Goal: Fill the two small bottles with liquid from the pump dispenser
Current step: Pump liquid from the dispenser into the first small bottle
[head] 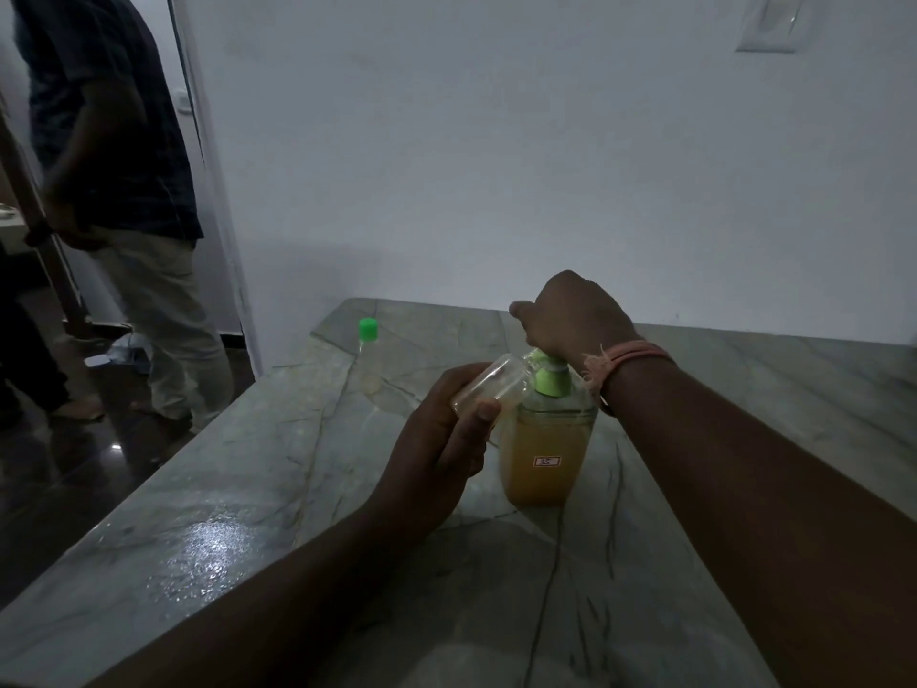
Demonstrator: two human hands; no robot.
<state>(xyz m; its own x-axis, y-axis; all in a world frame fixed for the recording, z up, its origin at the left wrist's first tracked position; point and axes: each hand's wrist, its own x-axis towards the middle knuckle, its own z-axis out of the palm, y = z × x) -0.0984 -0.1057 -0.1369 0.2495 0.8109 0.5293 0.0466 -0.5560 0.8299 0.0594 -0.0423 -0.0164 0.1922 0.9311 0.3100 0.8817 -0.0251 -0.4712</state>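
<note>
On a grey-green marble counter [238,489] stood a pump dispenser [546,454] of orange-yellow liquid with a green pump top, and the right hand [570,315] rested on that top with fingers curled. The left hand [446,439] gripped a small clear bottle [491,387], uncapped and tilted, its mouth just beside the pump's spout. A second small bottle [368,357] with a green cap stood upright farther back, well apart, while another person [124,191] stood at the doorway on the left.

Home interior, marble counter [238,489], white wall [496,166] with switch plate [769,22], doorway [213,191]
</note>
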